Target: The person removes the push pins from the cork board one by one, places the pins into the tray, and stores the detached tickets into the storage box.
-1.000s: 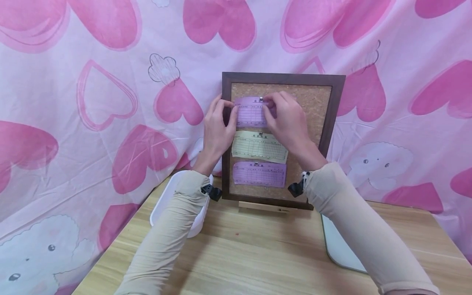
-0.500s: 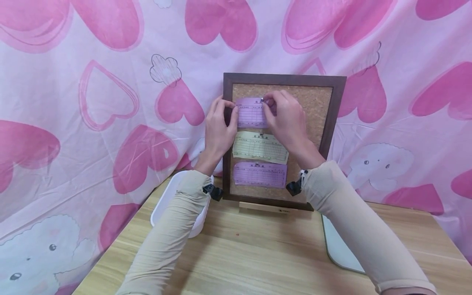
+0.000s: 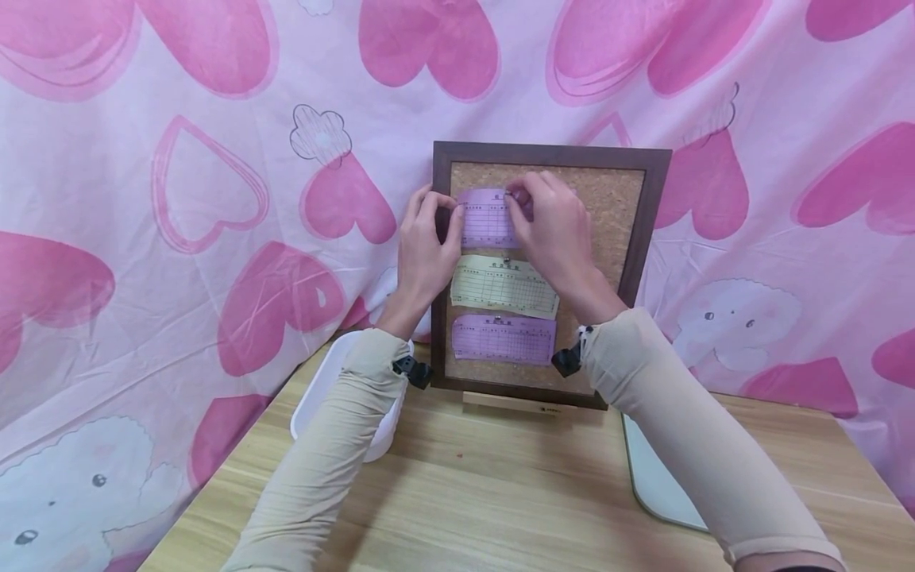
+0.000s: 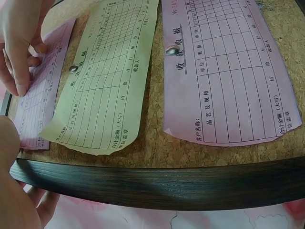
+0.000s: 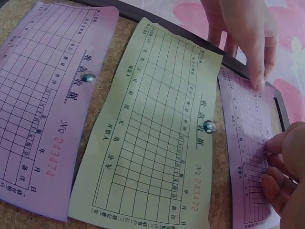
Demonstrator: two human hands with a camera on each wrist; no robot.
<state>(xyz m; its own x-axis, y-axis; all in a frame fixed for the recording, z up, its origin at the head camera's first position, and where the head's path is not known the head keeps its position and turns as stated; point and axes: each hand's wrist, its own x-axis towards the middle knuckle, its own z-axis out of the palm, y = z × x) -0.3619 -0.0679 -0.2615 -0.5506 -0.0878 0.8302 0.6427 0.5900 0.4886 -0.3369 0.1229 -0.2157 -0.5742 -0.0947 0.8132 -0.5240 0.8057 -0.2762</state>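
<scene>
A framed corkboard stands upright, bearing three paper receipt slips one above another. My right hand is at the top purple slip, thumb and index finger pinching the pushpin at its upper edge; the fingers mostly cover the pin. My left hand grips the board's left edge, some fingers behind the frame, fingertips on the slip's left end. Below hang a yellow-green slip and another purple slip, each held by a round silver pin.
A wooden base carries the board on the wooden table. A white plastic tub stands at left, partly under my left forearm. A pale green-edged mat lies at right. A heart-patterned curtain hangs behind.
My right fingertips have shifted slightly left and closed over the pin, whose silver head showed clearly before. My left hand stays at the board's edge.
</scene>
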